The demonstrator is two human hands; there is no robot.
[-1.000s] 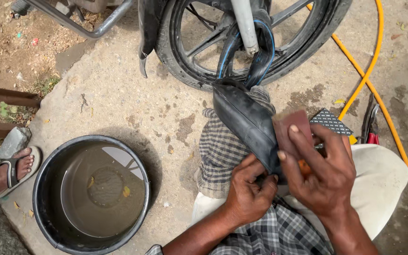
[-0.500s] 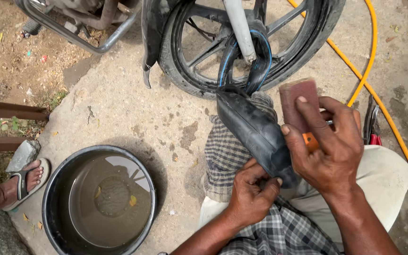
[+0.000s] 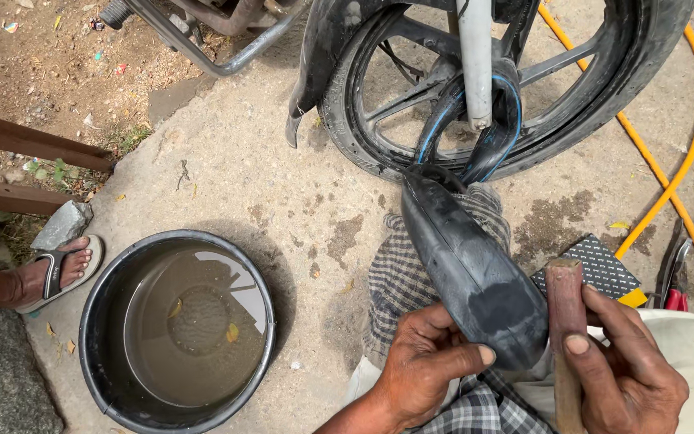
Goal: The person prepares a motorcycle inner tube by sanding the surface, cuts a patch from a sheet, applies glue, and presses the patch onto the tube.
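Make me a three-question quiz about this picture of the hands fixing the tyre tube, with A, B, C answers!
1. Where is the basin of water?
A. on the ground left of the knee
B. on the wheel
C. in a hand

2. What colour is the hose?
A. green
B. yellow
C. white

3. What is the left hand doing?
A. resting empty
B. dipping in water
C. gripping the black tube

Answers:
1 A, the basin sits on the concrete beside the checked cloth.
2 B, the hose curving past the wheel is yellow.
3 C, its thumb presses the tube, while the right hand holds a reddish block.
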